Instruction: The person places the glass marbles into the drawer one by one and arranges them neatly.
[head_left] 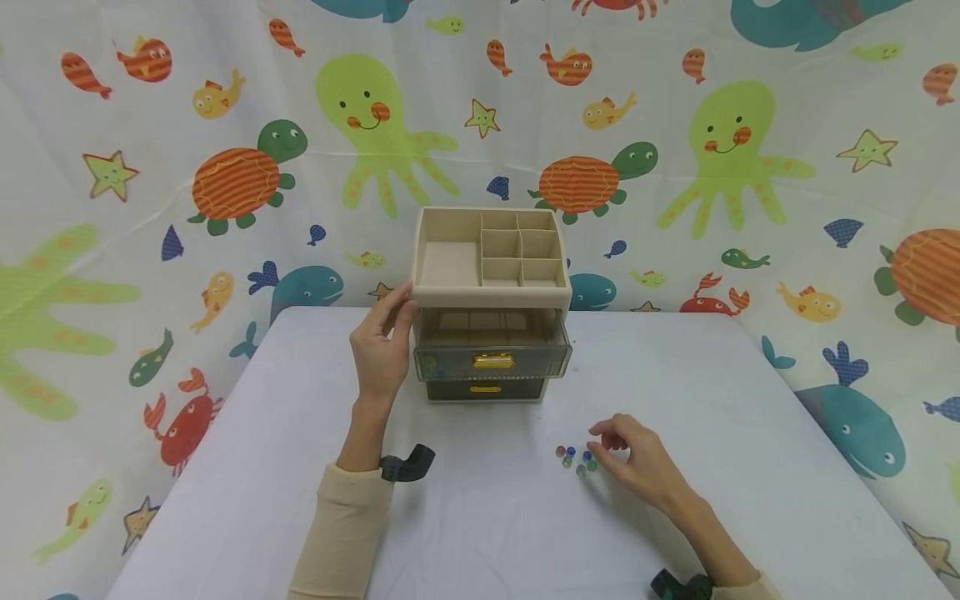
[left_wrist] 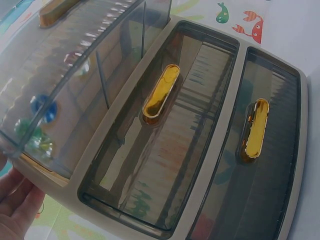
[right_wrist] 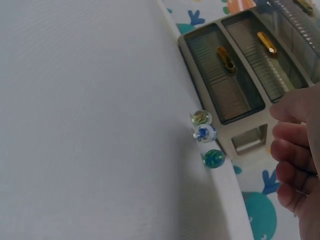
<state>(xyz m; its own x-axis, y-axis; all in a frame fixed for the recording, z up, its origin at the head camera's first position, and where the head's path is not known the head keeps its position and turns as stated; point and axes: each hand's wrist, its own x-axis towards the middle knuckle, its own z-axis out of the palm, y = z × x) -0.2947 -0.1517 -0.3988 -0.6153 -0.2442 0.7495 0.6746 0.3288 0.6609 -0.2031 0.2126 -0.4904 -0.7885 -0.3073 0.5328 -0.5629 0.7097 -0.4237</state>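
Note:
My left hand [head_left: 382, 350] is at the left side of a beige drawer organizer [head_left: 491, 297], fingertips touching its side just under the top tray. In the left wrist view, its loosely bent fingers [left_wrist: 17, 202] show by the organizer's corner. The pulled-out clear grey drawer [head_left: 450, 364] has a gold handle [head_left: 493, 361]; several glass marbles, including a blue marble [left_wrist: 44, 108], lie inside at its left end. Over the white table, my right hand [head_left: 637, 462] hovers with thumb and fingers apart beside several loose marbles [head_left: 567, 462]. A green-blue marble [right_wrist: 214, 158] shows in the right wrist view.
The organizer's top tray [head_left: 450, 262] is split into one large and several small compartments. Below the pulled-out drawer is a closed lower drawer [head_left: 450, 390]. A sea-animal printed cloth [head_left: 480, 167] hangs behind the white table [head_left: 247, 467].

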